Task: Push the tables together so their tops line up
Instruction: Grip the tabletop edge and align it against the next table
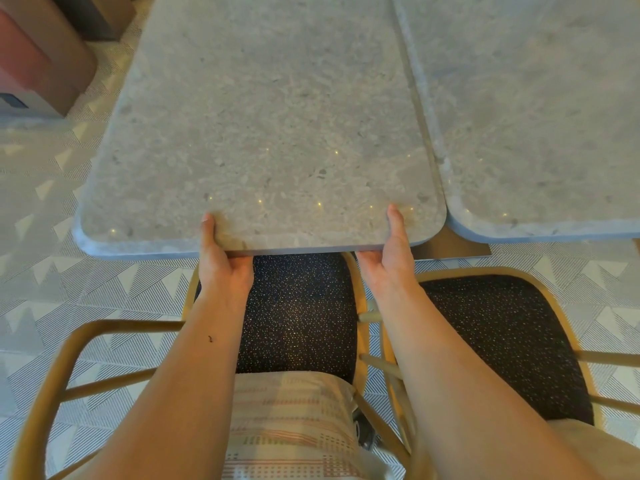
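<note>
Two grey stone-look tables stand side by side. The left table (263, 133) fills the middle of the head view; the right table (540, 126) lies to its right. A narrow gap runs between their long edges. The left table's near edge sits slightly closer to me than the right table's. My left hand (221, 261) grips the left table's near edge, thumb on top, fingers underneath. My right hand (389, 258) holds the same edge close to its right corner, thumb on top as well.
Two chairs with tan frames and dark speckled seats sit below the near edges, one (301, 313) between my arms, one (502, 341) to the right. A brown upholstered bench (41, 57) stands at the far left. The floor (69, 289) is patterned tile.
</note>
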`<move>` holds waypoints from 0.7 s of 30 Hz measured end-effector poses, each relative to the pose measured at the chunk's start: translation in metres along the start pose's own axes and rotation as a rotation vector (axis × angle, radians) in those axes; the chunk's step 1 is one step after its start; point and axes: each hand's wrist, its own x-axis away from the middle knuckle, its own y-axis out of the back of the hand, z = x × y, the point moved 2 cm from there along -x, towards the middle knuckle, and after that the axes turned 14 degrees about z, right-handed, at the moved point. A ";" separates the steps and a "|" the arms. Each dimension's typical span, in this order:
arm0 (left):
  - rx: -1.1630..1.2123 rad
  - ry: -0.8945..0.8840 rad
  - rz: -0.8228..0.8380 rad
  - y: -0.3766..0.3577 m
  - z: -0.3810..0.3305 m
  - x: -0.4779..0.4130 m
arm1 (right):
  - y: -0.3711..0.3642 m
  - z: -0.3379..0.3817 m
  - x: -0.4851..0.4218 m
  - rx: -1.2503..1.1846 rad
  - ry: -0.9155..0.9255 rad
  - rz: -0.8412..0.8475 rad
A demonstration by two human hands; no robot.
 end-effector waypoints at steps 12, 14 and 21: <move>-0.610 0.177 0.252 0.014 0.032 0.074 | 0.016 -0.007 0.062 0.384 -0.259 0.171; -0.792 0.109 0.350 0.000 0.028 0.101 | 0.004 0.006 0.085 0.594 -0.184 0.206; -0.991 -0.237 0.900 -0.105 -0.020 0.173 | -0.088 0.082 0.158 0.948 0.329 0.444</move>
